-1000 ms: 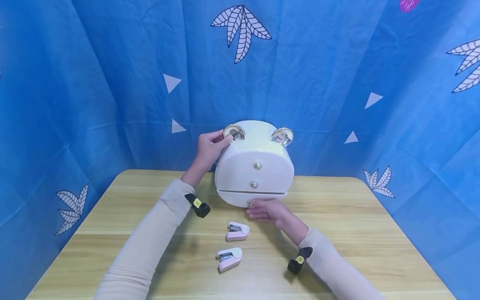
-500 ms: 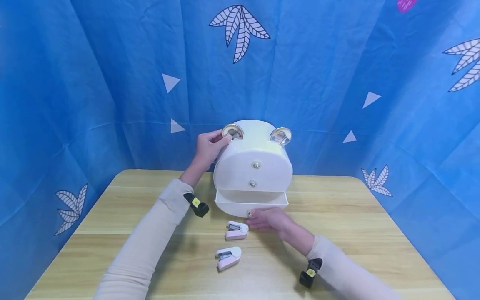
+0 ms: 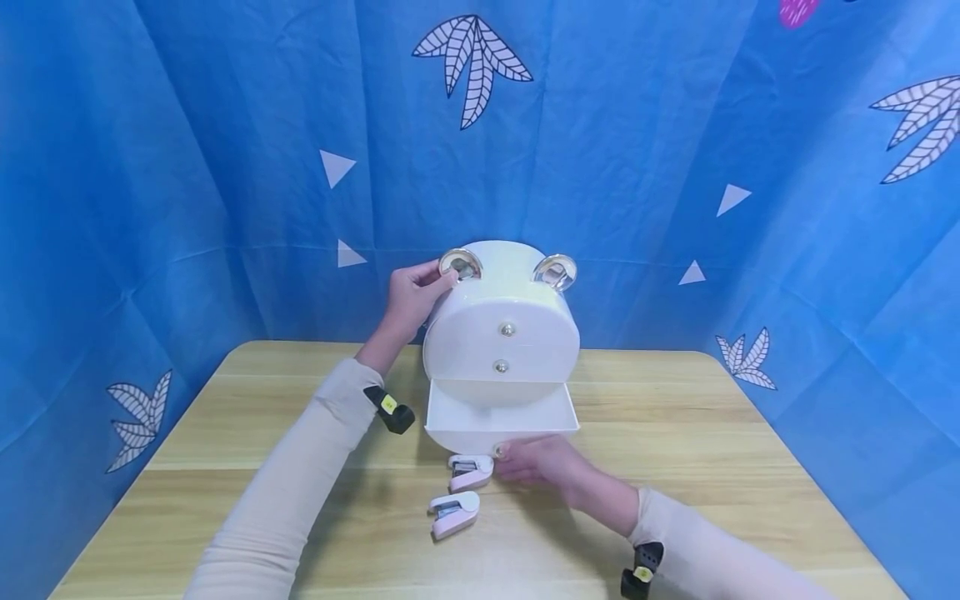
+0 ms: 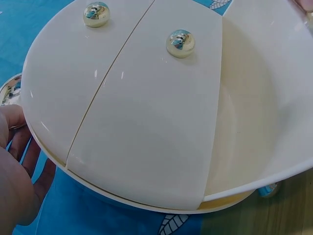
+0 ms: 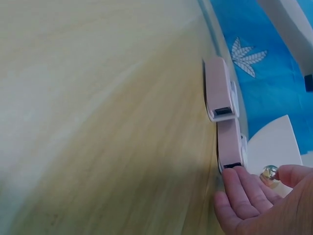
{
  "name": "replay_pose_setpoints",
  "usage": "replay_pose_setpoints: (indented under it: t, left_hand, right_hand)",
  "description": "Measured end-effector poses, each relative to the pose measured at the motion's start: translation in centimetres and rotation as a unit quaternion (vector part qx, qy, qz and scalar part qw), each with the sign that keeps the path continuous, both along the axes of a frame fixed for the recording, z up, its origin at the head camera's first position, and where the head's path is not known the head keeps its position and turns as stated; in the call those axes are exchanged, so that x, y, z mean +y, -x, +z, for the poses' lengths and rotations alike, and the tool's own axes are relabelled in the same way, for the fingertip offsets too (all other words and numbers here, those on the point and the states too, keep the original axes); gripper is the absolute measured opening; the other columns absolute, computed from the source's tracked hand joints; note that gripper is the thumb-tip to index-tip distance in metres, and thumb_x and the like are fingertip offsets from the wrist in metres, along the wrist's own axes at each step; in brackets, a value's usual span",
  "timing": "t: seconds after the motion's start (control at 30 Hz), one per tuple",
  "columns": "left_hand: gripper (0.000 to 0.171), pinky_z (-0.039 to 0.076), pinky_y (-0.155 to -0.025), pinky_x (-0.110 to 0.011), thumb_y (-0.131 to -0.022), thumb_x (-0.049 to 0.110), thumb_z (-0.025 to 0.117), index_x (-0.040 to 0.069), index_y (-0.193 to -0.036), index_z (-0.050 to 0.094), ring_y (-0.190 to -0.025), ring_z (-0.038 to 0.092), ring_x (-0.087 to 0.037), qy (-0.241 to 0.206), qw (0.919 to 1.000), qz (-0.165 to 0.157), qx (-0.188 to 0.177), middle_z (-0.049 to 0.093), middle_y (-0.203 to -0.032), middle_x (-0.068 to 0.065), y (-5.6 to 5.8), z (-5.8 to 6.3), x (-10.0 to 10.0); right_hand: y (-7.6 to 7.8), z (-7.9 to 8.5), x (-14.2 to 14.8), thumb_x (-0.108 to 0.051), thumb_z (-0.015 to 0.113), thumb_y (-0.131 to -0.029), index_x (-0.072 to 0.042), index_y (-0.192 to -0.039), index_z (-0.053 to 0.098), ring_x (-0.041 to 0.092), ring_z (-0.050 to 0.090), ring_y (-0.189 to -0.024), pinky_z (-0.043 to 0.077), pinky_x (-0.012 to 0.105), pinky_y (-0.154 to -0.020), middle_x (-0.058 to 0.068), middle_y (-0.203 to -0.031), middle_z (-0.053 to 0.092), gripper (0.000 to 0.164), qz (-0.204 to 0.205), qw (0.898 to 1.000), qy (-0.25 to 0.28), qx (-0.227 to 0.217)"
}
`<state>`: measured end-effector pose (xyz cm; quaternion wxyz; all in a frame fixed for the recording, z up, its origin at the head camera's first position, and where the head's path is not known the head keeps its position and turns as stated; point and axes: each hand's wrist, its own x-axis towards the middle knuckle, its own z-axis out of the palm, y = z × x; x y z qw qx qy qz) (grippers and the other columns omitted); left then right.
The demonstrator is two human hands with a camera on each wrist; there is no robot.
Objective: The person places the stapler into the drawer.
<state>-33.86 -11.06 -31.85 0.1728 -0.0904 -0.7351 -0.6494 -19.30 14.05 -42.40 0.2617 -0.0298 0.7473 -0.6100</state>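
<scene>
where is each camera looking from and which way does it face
Head: worn on the head, facing forward and down at the drawer box; both arms show.
Left wrist: strapped there, facing the box front and open bottom drawer; left hand at left edge, a finger top right.
Right wrist: strapped there, facing across the tabletop at two staplers; right hand lower right, apparently left sleeve top right.
Head and left wrist share the open bottom drawer.

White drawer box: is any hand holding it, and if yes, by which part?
The left hand holds the white drawer box by its left ear; the right hand pinches the knob of its open bottom drawer.
</scene>
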Motion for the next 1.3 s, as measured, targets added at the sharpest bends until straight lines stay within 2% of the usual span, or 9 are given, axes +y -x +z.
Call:
replay_pose_setpoints:
  t: [0.47, 0.67, 0.73, 0.83, 0.97, 1.07, 1.13, 1.2, 1.3]
  left_hand:
    - [0.039, 0.056, -0.071, -0.013, -0.093, 0.014, 0.075, 0.001, -0.129, 0.068, -0.080, 0.064, -0.004, -0.003, 1.0000, -0.006, -0.005, 0.073, -0.103, -0.022, 0.0, 0.0, -0.1]
    - [0.039, 0.055, -0.066, -0.014, -0.092, 0.015, 0.076, 0.001, -0.127, 0.069, -0.077, 0.062, -0.005, -0.005, 1.0000, -0.004, -0.004, 0.071, -0.090, -0.007, 0.1, 0.0, -0.1]
    - [0.039, 0.055, -0.066, -0.014, -0.092, 0.016, 0.076, 0.001, -0.128, 0.069, -0.077, 0.062, -0.005, -0.005, 1.0000, -0.004, -0.005, 0.070, -0.088, -0.003, 0.1, 0.0, -0.1]
    - [0.039, 0.055, -0.067, -0.014, -0.092, 0.015, 0.075, 0.001, -0.128, 0.069, -0.077, 0.062, -0.006, -0.007, 1.0000, -0.007, -0.002, 0.071, -0.090, -0.007, 0.1, -0.1, -0.1]
    - [0.039, 0.056, -0.069, -0.014, -0.093, 0.015, 0.074, 0.001, -0.128, 0.069, -0.079, 0.063, -0.006, -0.006, 0.9999, -0.010, -0.001, 0.073, -0.098, -0.015, 0.2, -0.1, -0.2]
    - [0.039, 0.056, -0.070, -0.014, -0.093, 0.016, 0.075, 0.001, -0.129, 0.068, -0.080, 0.064, -0.005, -0.005, 0.9999, -0.010, -0.003, 0.073, -0.100, -0.017, 0.2, -0.1, -0.2]
    - [0.039, 0.056, -0.070, -0.014, -0.093, 0.016, 0.075, 0.002, -0.129, 0.068, -0.080, 0.063, -0.005, -0.004, 0.9999, -0.008, -0.005, 0.073, -0.100, -0.016, 0.2, -0.1, -0.2]
    - [0.039, 0.056, -0.070, -0.014, -0.093, 0.016, 0.075, 0.002, -0.129, 0.068, -0.081, 0.063, -0.006, -0.003, 0.9999, -0.007, -0.007, 0.073, -0.099, -0.015, 0.2, -0.1, -0.1]
    - [0.040, 0.056, -0.070, -0.014, -0.093, 0.017, 0.074, 0.002, -0.129, 0.068, -0.081, 0.063, -0.007, 0.000, 0.9999, -0.007, -0.009, 0.072, -0.099, -0.015, 0.1, -0.1, -0.1]
  right_hand:
    - [-1.6, 0.1, 0.0, -0.031, 0.067, -0.097, 0.006, -0.120, 0.069, 0.035, 0.074, -0.105, 0.057, 0.045, -0.097, 0.023, -0.113, 0.074, 0.043, 0.005, 1.000, -0.015, 0.016]
    - [-1.6, 0.1, 0.1, -0.035, 0.065, -0.098, 0.004, -0.119, 0.070, 0.035, 0.074, -0.105, 0.056, 0.047, -0.097, 0.021, -0.113, 0.075, 0.045, 0.016, 0.999, -0.028, 0.021]
    - [-1.6, 0.2, 0.2, -0.034, 0.064, -0.099, 0.004, -0.119, 0.071, 0.035, 0.075, -0.104, 0.057, 0.046, -0.096, 0.022, -0.112, 0.075, 0.044, 0.028, 0.999, -0.033, 0.023]
    - [-1.6, 0.8, 0.4, -0.030, 0.065, -0.098, 0.006, -0.115, 0.072, 0.036, 0.076, -0.097, 0.060, 0.045, -0.090, 0.023, -0.106, 0.076, 0.040, 0.054, 0.997, -0.049, 0.028]
    - [-1.4, 2.0, 0.7, -0.023, 0.068, -0.097, 0.005, -0.106, 0.075, 0.030, 0.076, -0.084, 0.062, 0.037, -0.081, 0.021, -0.096, 0.077, 0.031, 0.119, 0.986, -0.092, 0.069]
    - [-1.3, 3.1, 0.5, -0.023, 0.071, -0.095, -0.003, -0.099, 0.079, 0.014, 0.069, -0.074, 0.059, 0.027, -0.072, 0.012, -0.088, 0.078, 0.022, 0.183, 0.958, -0.141, 0.168]
    - [-1.4, 3.8, 0.0, -0.023, 0.073, -0.093, -0.008, -0.095, 0.080, 0.006, 0.066, -0.074, 0.056, 0.022, -0.071, 0.004, -0.086, 0.078, 0.017, 0.211, 0.927, -0.174, 0.257]
    - [-1.7, 4.4, -0.4, -0.025, 0.076, -0.091, -0.011, -0.097, 0.080, 0.004, 0.067, -0.077, 0.055, 0.021, -0.073, -0.001, -0.088, 0.079, 0.015, 0.230, 0.883, -0.208, 0.352]
    - [-2.1, 4.7, -1.2, -0.026, 0.078, -0.090, -0.012, -0.101, 0.078, 0.006, 0.071, -0.083, 0.056, 0.022, -0.077, -0.003, -0.094, 0.079, 0.018, 0.243, 0.798, -0.254, 0.489]
